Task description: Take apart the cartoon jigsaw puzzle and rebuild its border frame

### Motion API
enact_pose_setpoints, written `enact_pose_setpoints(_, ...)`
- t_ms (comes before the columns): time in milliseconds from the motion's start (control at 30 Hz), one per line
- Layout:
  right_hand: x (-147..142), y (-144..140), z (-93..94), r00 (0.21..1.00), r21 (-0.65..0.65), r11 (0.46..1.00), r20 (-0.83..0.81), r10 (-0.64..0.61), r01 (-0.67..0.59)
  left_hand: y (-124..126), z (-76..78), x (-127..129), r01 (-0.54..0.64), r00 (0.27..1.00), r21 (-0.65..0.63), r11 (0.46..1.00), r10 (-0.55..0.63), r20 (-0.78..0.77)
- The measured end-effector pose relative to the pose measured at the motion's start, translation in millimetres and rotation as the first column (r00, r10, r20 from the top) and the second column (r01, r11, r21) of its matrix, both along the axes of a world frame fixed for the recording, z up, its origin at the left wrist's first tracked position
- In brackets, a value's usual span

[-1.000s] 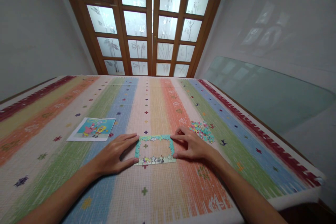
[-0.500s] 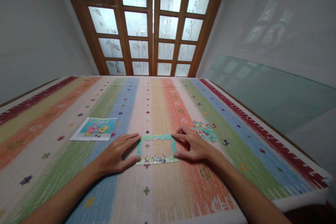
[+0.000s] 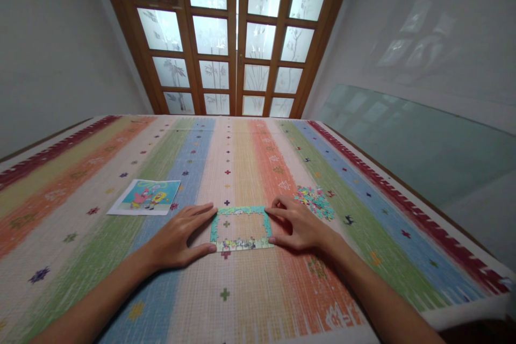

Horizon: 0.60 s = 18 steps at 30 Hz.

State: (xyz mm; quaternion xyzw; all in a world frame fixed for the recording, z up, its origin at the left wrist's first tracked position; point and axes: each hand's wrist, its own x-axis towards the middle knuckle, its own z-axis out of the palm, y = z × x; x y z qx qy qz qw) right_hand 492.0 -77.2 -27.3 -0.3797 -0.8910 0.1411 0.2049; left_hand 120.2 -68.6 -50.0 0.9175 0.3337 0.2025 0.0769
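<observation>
A rectangular border of joined jigsaw pieces lies flat on the tablecloth, mostly teal with a paler, patterned near side. Cloth shows through its middle. My left hand rests at its left side, fingertips at the far corner and thumb at the near corner, spread apart. At the right side is my right hand, index fingertip by the far corner and thumb by the near one, its other fingers bent. Both hands touch the border's edges without wrapping round it. Just beyond my right hand sits a pile of loose jigsaw pieces.
A printed cartoon picture lies to the left, beyond my left forearm. The striped tablecloth covers the wide table. Behind it stand wooden doors with frosted panes, and a greenish glass sheet is along the right wall.
The view has shifted very slightly. Both hands keep their places at the sides of the jigsaw border, and the border looks the same.
</observation>
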Motion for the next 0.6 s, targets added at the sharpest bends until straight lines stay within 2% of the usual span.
enact_pose_setpoints(300, -2.0, 0.6, -1.8, 0.998, 0.034, 0.999, 0.048, -0.032, 0.031, 0.4, -2.1, 2.9, -0.015, 0.997, 0.056, 0.998, 0.019, -0.075)
enact_pose_setpoints(600, -0.4, 1.0, -0.2, 0.997, 0.017, 0.999, 0.056, -0.05, 0.049, -1.0, -2.2, 3.7, -0.02, 0.998, 0.065, 0.998, 0.025, -0.066)
